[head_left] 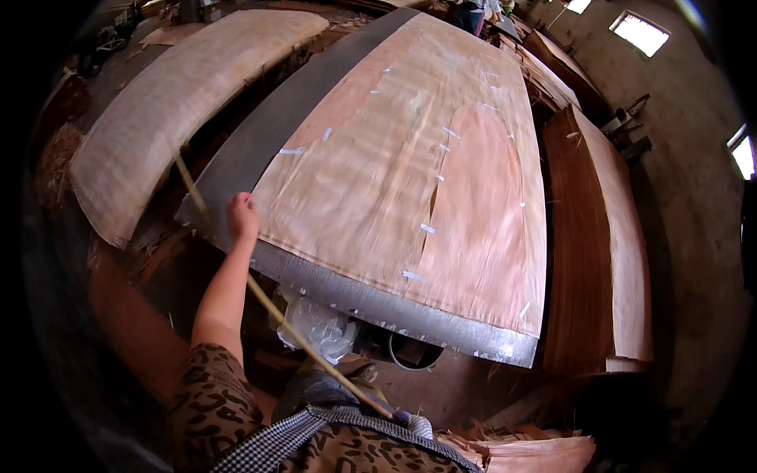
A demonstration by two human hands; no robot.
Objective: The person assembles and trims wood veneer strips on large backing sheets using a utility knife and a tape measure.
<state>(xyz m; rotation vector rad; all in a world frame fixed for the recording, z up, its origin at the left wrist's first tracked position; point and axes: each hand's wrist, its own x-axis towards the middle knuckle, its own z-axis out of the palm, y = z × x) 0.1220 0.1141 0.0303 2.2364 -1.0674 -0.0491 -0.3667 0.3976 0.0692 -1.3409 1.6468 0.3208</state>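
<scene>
My left hand (243,211) is closed, fingers curled, just beside the near left corner of a large pale wood veneer sheet (339,197). Whatever those fingers may hold is too small to make out. Beneath the sheet lies a dark grey board (268,134), showing along the left and near sides. Pinkish veneer pieces (477,197) sit within the sheet, with short whitish tape strips (427,229) along their seams. A thin yellowish pole (303,340) slants from my waist toward the board's near left corner, passing close to my left forearm. My right hand is out of view.
A curved veneer stack (181,110) stands to the left, and another tall stack (623,236) to the right. Under the near edge are clear plastic (319,327) and a round container (414,353). Veneer scraps (536,456) lie near me at right. A person (471,16) is at the far end.
</scene>
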